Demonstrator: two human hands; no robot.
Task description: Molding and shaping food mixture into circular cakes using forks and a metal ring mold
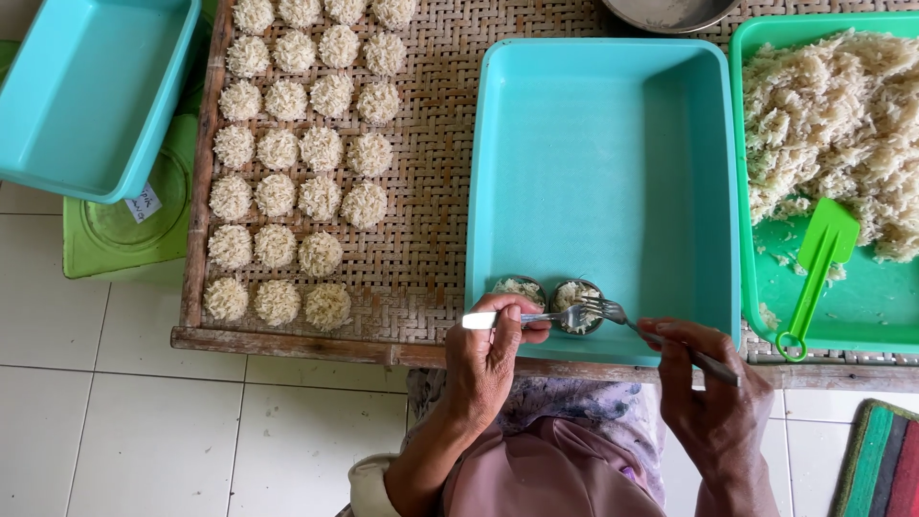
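My left hand (491,359) grips a metal fork (536,317) that points right. My right hand (706,393) grips a second fork (617,314) that points left. Both sets of tines meet over a small round metal mould (577,306) filled with pale noodle-like shreds. A second filled mould (519,288) sits just to its left. Both moulds rest at the near edge inside a turquoise rectangular tub (603,172).
A woven bamboo tray (431,191) holds several rows of pale round noodle cakes (287,153) at left. A green tub (756,278) at right holds loose shreds (842,115) and a green spatula (816,268). Another turquoise tub (86,96) sits at top left, a metal bowl (670,11) at the top.
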